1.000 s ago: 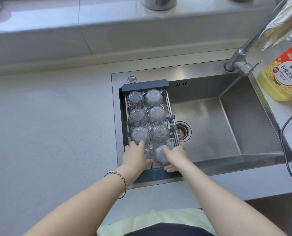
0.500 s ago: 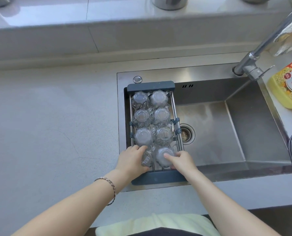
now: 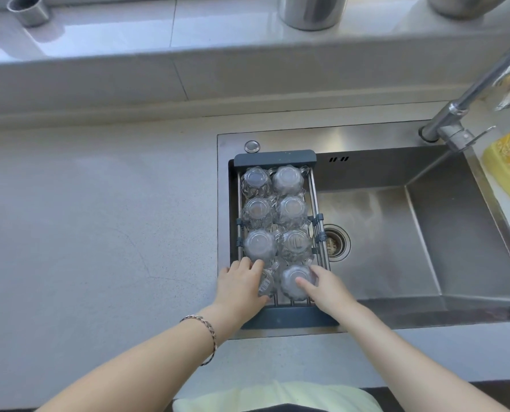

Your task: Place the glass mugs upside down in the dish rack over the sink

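Note:
A dark-framed wire dish rack spans the left end of the steel sink. Several clear glass mugs stand upside down in it in two columns. In the near row, my left hand grips a glass mug on the left, partly hidden by my fingers. My right hand holds the inverted near-right mug, thumb on its base.
A grey stone counter stretches left of the sink. The faucet rises at the back right, beside a yellow detergent bottle. Metal containers stand on the ledge behind. The drain sits just right of the rack.
Both hands have stayed on the two nearest mugs, shifting only slightly. The view has tilted, bringing more of the ledge into sight.

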`<state>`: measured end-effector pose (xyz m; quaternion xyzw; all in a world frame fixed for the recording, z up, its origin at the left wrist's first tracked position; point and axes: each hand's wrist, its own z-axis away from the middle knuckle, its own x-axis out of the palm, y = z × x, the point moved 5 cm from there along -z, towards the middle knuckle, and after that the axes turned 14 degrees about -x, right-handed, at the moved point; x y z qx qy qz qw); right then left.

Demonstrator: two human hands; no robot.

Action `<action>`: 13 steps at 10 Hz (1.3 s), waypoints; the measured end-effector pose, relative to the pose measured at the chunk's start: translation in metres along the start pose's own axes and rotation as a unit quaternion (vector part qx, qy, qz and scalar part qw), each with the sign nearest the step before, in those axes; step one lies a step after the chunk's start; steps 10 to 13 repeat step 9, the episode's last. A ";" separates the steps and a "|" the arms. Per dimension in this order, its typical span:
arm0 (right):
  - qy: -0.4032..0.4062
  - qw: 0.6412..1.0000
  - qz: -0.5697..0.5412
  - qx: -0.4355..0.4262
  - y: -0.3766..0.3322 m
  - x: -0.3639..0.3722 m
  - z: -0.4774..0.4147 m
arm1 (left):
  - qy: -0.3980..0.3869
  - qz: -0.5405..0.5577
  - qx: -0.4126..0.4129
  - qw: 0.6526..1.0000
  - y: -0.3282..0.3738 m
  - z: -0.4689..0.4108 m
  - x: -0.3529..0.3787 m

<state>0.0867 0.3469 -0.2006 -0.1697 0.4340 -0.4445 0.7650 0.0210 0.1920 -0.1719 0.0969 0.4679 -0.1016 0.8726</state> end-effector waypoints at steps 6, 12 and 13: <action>0.120 0.988 0.075 -0.061 -0.049 -0.027 -0.032 | 0.009 0.071 -0.031 0.997 -0.025 0.000 -0.033; -0.050 0.970 0.227 -0.066 -0.074 -0.051 -0.029 | -0.087 0.056 -0.073 0.992 -0.027 -0.001 -0.064; -0.050 0.970 0.227 -0.066 -0.074 -0.051 -0.029 | -0.087 0.056 -0.073 0.992 -0.027 -0.001 -0.064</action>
